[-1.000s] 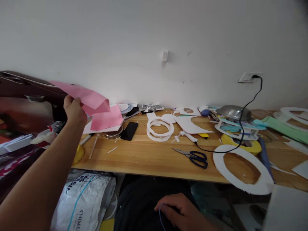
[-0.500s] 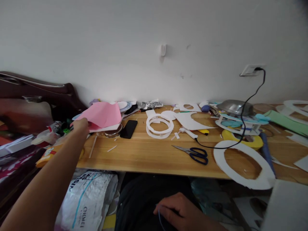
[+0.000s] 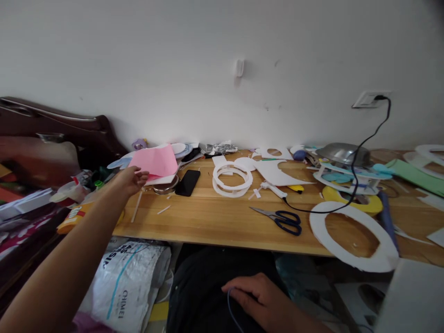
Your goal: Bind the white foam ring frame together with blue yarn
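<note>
My left hand (image 3: 132,180) reaches to the left part of the table, fingers loosely apart with nothing visible in them. It is beside the front left corner of a pink sheet of paper (image 3: 156,161), which lies over a white sheet (image 3: 166,179); whether they touch I cannot tell. Low over my lap, my right hand (image 3: 255,296) pinches a thin bluish cord (image 3: 230,307) that hangs down from the fingertips. Right of the papers lie a black phone (image 3: 188,182) and a pair of white rings (image 3: 232,179), one on the other.
Dark-handled scissors (image 3: 286,221) lie near the front edge, by a white glue gun (image 3: 274,189) wired to the wall socket (image 3: 373,99). A large white ring (image 3: 354,236) overhangs the table edge at right. An orange packet (image 3: 74,217) sits left, a white plastic bag (image 3: 126,282) below.
My left hand has let go of the pink sheet and its fingers have spread. The sheet now lies flatter. My right hand has stayed over my lap with the cord.
</note>
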### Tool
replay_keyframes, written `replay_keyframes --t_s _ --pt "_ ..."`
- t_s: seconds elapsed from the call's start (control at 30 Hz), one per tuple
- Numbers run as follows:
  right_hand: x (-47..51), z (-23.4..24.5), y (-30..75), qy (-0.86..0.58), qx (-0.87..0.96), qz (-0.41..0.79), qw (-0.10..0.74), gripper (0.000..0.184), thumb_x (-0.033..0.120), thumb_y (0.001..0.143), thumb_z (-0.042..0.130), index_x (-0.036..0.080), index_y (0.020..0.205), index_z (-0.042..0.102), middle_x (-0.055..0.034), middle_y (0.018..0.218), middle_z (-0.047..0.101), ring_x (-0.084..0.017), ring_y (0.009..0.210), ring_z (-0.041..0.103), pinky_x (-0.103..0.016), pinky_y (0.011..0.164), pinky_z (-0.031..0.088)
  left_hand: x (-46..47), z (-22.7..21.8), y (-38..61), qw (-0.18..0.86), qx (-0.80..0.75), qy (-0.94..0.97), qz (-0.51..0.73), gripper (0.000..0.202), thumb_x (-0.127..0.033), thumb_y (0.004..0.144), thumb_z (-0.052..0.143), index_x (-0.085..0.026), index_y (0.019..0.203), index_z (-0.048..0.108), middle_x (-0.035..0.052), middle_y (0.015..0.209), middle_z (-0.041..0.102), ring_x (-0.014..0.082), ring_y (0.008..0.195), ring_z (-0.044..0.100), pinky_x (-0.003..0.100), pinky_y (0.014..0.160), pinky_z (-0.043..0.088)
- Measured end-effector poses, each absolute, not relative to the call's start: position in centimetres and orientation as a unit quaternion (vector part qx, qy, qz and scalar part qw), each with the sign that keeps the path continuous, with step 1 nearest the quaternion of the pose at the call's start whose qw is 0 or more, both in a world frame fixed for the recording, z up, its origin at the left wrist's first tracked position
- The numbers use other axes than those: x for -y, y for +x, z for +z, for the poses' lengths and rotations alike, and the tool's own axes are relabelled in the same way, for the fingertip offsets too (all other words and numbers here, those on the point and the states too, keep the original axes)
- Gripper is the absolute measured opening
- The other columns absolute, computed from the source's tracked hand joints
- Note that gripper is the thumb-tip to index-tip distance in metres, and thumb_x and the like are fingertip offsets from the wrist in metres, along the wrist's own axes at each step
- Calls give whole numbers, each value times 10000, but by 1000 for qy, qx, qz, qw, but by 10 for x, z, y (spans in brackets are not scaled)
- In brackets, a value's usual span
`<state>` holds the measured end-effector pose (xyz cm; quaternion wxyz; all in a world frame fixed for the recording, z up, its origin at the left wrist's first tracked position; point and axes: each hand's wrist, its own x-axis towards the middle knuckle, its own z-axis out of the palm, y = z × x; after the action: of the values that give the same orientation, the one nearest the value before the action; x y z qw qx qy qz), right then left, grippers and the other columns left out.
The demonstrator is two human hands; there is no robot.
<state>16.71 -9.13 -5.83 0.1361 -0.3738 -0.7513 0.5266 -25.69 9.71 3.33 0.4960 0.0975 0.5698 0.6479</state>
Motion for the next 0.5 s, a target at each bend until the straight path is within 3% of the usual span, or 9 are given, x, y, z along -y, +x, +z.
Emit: replay_keyframes --t_s 0.1,0.17,0.23,0.3,0.4,0.5 --pt "91 -57 167 -376 751 524 142 421 518 1021 452 276 1171 763 -21 1141 771 -197 1065 686 -276 963 458 -85 26 -245 461 -625 204 596 142 -60 836 449 -178 898 495 -7 591 541 56 322 263 142 285 127" --pt "91 -61 167 -382 745 529 136 469 548 1024 420 255 1157 761 -37 941 778 -185 888 695 -273 829 489 -76 19 -231 430 -643 280 568 136 -107 832 474 -165 924 557 -11 577 550 51 314 232 153 298 114" --pt "90 -67 166 -386 729 548 137 534 578 1030 372 224 1188 738 -11 678 675 -150 656 624 -254 659 464 -67 7 -213 394 -651 357 542 236 -154 820 507 -173 1028 619 -27 572 564 56 316 245 163 320 132" --pt "90 -75 164 -383 708 574 149 572 588 1035 344 193 1258 691 29 573 549 -123 550 537 -236 571 411 -61 -8 -194 366 -655 429 503 309 -202 806 541 -181 1085 673 -27 579 592 68 336 286 177 346 167" --pt "89 -83 162 -381 690 593 165 568 576 1036 360 165 1304 647 41 588 507 -111 558 509 -226 562 383 -62 -35 -168 319 -657 521 442 261 -235 767 614 -176 978 756 -1 654 666 103 447 441 209 429 314" --pt "87 -83 161 -378 689 600 154 536 555 1033 391 158 1267 665 40 596 499 -107 561 487 -220 540 353 -78 -60 -147 264 -651 586 403 211 -230 754 670 -195 926 787 29 791 721 176 696 606 265 644 475"
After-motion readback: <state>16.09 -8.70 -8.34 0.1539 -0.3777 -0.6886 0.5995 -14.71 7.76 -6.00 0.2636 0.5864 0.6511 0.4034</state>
